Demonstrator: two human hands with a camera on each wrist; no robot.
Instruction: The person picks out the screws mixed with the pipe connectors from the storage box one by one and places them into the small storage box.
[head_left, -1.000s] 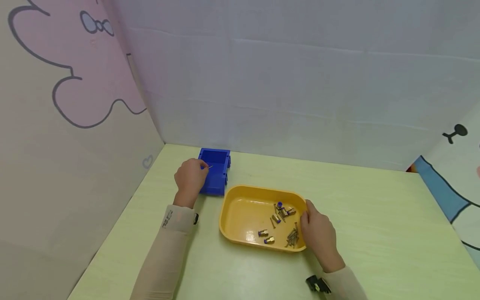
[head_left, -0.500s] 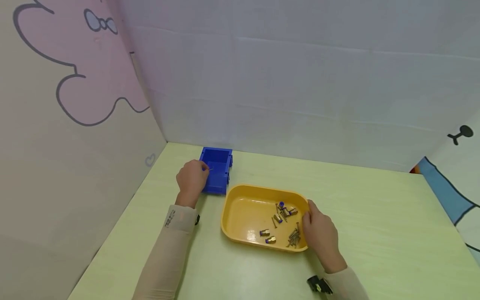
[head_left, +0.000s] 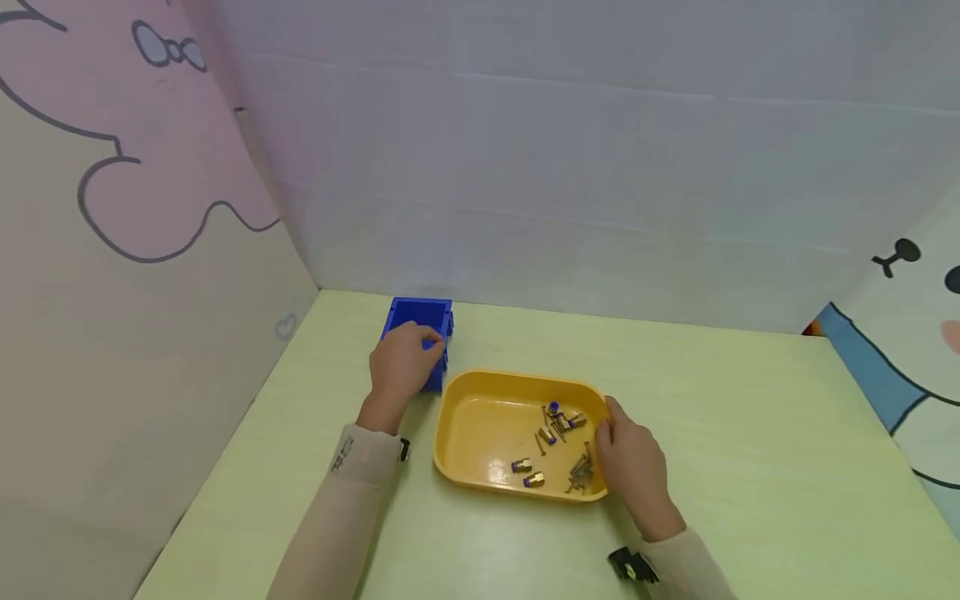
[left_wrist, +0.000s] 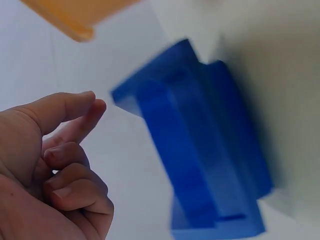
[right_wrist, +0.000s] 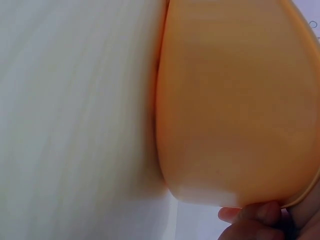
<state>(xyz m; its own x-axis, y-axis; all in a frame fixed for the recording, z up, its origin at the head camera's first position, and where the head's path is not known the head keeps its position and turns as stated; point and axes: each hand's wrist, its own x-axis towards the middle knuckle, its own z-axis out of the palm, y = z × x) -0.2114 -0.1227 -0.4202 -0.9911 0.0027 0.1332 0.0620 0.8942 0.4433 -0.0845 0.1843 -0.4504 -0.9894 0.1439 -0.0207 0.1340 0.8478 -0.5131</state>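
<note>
My left hand [head_left: 402,360] is over the blue bin [head_left: 422,302], hiding part of its inside. In the left wrist view, the thumb and index fingertips of my left hand [left_wrist: 57,160] meet with nothing visible between them, and the other fingers are curled. The blue bin [left_wrist: 222,150] stands just past the fingertips. My right hand [head_left: 636,467] grips the right end of the yellow tray [head_left: 476,446]. Inside the tray lie a small heap of screws [head_left: 581,475], several brass fittings with blue collars [head_left: 534,480] and some loose screws. The right wrist view shows the tray's outer wall [right_wrist: 235,110].
The pale green tabletop [head_left: 750,442] extends to the right of the tray. A pale sheet [head_left: 585,183] rises behind the table, and a printed panel [head_left: 150,350] stands along the left. The bin sits near the back left corner, close to the tray.
My left hand has moved right across the bin, and the thin screw seen earlier at its fingertips no longer shows. My right hand keeps its grip on the tray. The head view has shifted slightly.
</note>
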